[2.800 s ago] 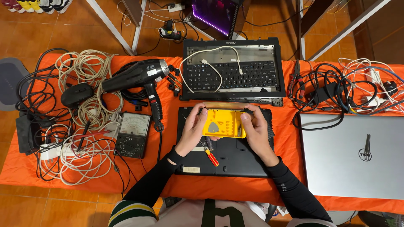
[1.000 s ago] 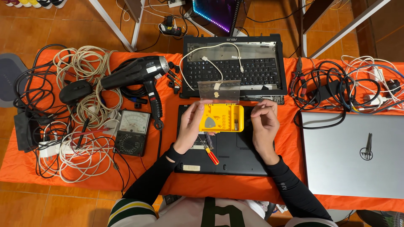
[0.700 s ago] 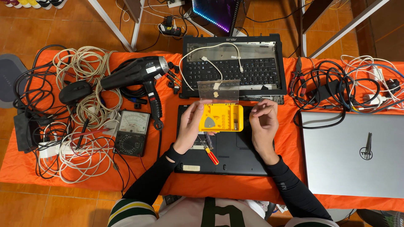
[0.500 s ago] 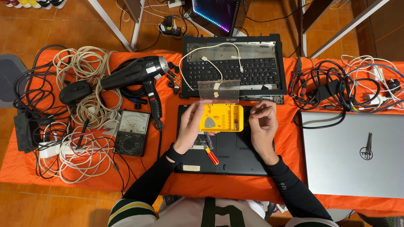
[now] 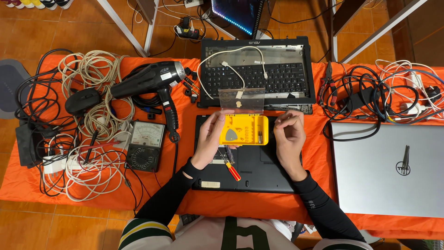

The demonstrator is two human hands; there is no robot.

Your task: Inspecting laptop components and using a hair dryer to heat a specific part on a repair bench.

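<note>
An orange cloth-covered table (image 5: 27, 185) fills the frame; at centre lies a black upturned laptop base (image 5: 259, 169). On its upper edge sits a yellow plastic bit case (image 5: 243, 130) with its clear lid raised. The left hand (image 5: 210, 139) grips the case's left end; the right hand (image 5: 289, 136), fingers loosely curled, holds nothing just right of it. A red-handled screwdriver (image 5: 230, 168) lies below.

Bare laptop base (image 5: 259, 171) between hands — screwdriver (image 5: 230, 167) alone there.
</note>
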